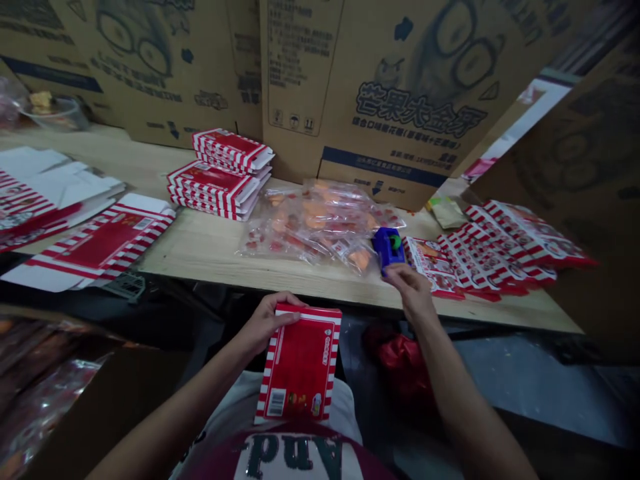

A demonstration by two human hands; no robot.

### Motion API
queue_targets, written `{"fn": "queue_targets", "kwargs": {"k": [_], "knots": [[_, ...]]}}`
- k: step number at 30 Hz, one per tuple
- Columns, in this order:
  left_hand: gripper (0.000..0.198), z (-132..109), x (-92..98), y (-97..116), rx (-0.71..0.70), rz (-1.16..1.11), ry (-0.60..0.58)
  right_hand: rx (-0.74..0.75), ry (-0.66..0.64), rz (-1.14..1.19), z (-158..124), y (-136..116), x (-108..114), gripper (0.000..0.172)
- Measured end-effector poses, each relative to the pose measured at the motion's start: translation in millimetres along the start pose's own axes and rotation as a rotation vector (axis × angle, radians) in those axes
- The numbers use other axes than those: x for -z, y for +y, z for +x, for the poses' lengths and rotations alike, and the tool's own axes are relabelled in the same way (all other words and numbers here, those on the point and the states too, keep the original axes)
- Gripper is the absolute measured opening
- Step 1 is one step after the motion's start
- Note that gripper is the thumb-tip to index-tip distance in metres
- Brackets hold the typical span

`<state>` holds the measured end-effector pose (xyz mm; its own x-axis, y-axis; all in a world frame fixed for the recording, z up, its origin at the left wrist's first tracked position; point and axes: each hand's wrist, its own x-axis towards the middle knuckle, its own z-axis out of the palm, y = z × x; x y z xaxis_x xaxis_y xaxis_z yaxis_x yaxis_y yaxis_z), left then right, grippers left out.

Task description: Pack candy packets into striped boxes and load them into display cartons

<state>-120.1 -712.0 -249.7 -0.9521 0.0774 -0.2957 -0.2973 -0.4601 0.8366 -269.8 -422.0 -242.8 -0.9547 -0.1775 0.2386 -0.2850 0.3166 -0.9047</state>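
In my left hand is a flat red carton with red-and-white striped edges and a barcode, gripped at its top left corner. The thumb lies across its face, and its lower end rests near my lap. My right hand reaches to the table's front edge, its fingertips pinched at the near end of a blue tape dispenser with a green core. Whatever is between those fingertips is too small to make out. Clear plastic bags with orange and red contents lie just left of the dispenser.
Striped cartons are stacked at the back; unfolded cartons lie left. Several striped packets fan out at the right. Large cardboard boxes wall off the table's rear. A box of bagged goods stands lower left.
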Motion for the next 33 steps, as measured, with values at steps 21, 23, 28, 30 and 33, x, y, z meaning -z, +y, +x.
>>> {"fn": "queue_targets", "kwargs": {"k": [21, 23, 28, 30, 33], "knots": [[0.022, -20, -15.3, 8, -0.166, 0.255, -0.230, -0.795, -1.566, 0.048, 11, -70, -108, 0.063], [0.021, -22, -17.6, 9, -0.177, 0.288, -0.235, -0.867, -1.604, 0.166, 7, -65, -110, 0.065], [0.024, -22, -17.0, 14, -0.261, 0.280, -0.181, -0.203, -1.603, -0.128, 28, -99, -103, 0.044], [0.030, -22, -14.9, 16, -0.274, 0.249, -0.216, 0.021, -1.541, -0.294, 28, -116, -90, 0.044], [0.054, -22, -11.7, 15, -0.229, 0.091, -0.287, 0.112, -1.380, -0.425, 11, -126, -60, 0.043]]}}
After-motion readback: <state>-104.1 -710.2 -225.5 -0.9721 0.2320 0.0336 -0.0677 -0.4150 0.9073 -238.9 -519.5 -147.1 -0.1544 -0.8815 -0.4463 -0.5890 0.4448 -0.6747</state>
